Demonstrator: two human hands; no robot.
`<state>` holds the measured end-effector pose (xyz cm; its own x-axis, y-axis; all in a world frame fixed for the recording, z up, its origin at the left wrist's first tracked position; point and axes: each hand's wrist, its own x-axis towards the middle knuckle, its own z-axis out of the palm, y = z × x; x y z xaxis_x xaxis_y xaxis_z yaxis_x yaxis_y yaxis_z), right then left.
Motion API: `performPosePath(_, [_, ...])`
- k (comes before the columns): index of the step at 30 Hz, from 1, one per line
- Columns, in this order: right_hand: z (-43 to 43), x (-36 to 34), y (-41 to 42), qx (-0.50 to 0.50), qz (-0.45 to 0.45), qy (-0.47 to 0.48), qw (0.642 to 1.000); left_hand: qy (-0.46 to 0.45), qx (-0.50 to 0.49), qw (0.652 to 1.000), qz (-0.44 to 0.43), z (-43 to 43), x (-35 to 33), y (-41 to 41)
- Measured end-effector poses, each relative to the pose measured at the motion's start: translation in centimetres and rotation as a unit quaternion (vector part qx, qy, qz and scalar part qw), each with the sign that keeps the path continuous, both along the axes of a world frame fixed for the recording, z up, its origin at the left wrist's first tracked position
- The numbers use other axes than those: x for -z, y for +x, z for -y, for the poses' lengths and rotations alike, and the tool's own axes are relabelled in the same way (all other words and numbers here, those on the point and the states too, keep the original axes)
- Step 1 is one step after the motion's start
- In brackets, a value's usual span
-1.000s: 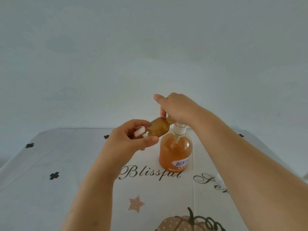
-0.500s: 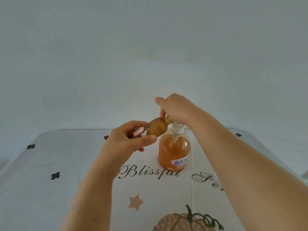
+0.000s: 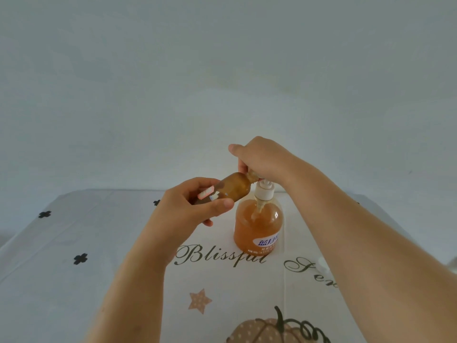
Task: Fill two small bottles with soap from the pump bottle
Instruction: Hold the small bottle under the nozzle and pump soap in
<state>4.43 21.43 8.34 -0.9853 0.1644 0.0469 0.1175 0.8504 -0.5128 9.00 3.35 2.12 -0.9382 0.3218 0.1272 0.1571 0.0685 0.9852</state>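
The thumb [image 3: 221,204] and fingers of the left hand [image 3: 184,214] curl round the bottom end of a small brown bottle [image 3: 235,186] and pinch it. The little bottle is up in the air, tipped almost on its side. Its open mouth seems to meet the spout, which is hidden under the right hand [image 3: 264,159]. That hand's fingers curl down over the pump top, and its thumb sticks out to the side. The pump bottle [image 3: 257,226] stands upright on the tablecloth [image 3: 99,243], mostly full of orange soap. To do this well, I think the right hand should push down slowly, so the soap goes in and does not squirt past. The left hand should hold the mouth snug on the spout and higher than the bottom, or soap may run back out. A second small bottle is not in sight.
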Motion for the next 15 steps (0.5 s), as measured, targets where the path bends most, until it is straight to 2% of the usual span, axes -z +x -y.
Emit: performPosePath(15, [-0.1,1.3,-0.3,-0.002,0.004,0.004,1.000,-0.032,-0.012,0.999,0.000,0.0,0.5,-0.4])
